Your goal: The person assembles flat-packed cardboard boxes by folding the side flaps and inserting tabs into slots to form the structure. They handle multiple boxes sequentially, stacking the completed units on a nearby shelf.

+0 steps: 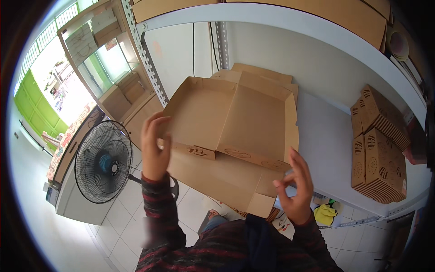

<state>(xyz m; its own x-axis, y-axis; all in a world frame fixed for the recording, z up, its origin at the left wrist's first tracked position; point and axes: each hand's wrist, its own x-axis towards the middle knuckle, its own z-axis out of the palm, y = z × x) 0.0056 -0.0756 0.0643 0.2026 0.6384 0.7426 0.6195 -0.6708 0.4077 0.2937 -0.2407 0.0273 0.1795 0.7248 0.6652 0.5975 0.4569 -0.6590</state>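
From my station I have the open cardboard box [231, 115] between the two hands, ahead of the fingers and a little inward from each set, its long axis running roughly left to right from one hand to the other. My left hand [156, 145] looks the nearer one, at the box's near left corner, thumb and fingers spread with a gap between them; my right hand [297, 188] stands just beside the near right corner, fingers curled, thumb apart from them. Neither seems clamped on anything, though I can't tell whether any fingertip brushes the cardboard. The box is smooth, matte brown board: two shallow, squarish halves with low upright walls meeting along a straight line (one folded piece or two overlapped, I can't say), and dark print on the near walls. Under it, reaching toward me between the wrists, lies a flat cardboard sheet [208, 174] with a squared flap. Well to the right of my right fingers, folded boxes [380, 167] sit in ridged stacks on a smooth, pale shelf [321, 122]; left of my left fingers stands a round wire-caged fan [103, 162].
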